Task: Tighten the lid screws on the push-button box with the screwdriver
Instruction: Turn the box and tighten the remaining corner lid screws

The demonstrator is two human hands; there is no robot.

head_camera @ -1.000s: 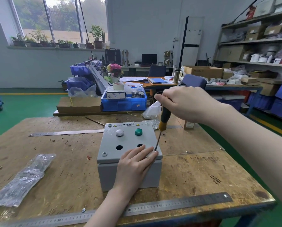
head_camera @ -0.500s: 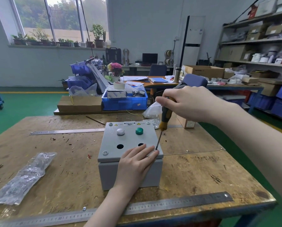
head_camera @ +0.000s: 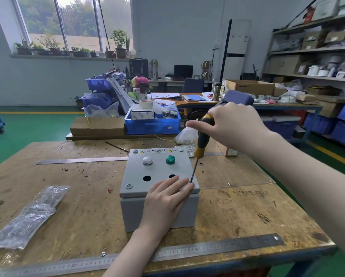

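Note:
A grey push-button box [head_camera: 157, 172] sits mid-table, with a white button, a green button and two open holes in its lid. My left hand [head_camera: 165, 198] lies flat over the lid's near right part, fingers straight, fingertips next to the near right screw [head_camera: 190, 182]. My right hand [head_camera: 229, 126] grips the black and yellow handle of the screwdriver [head_camera: 201, 142] from above. The shaft slants down and its tip sits in that screw. Screws also show at the near left corner [head_camera: 129, 185] and the two far corners.
A long steel ruler [head_camera: 207, 249] lies along the wooden table's near edge, another ruler [head_camera: 81, 160] at the far left. A clear plastic bag [head_camera: 29, 214] lies at the left. Blue bin [head_camera: 153, 124], cardboard box and another plastic bag stand behind the box.
My right hand's fingers have shifted round the screwdriver handle, the forefinger now reaching further left. The tip stays in the same screw. My left hand has not moved.

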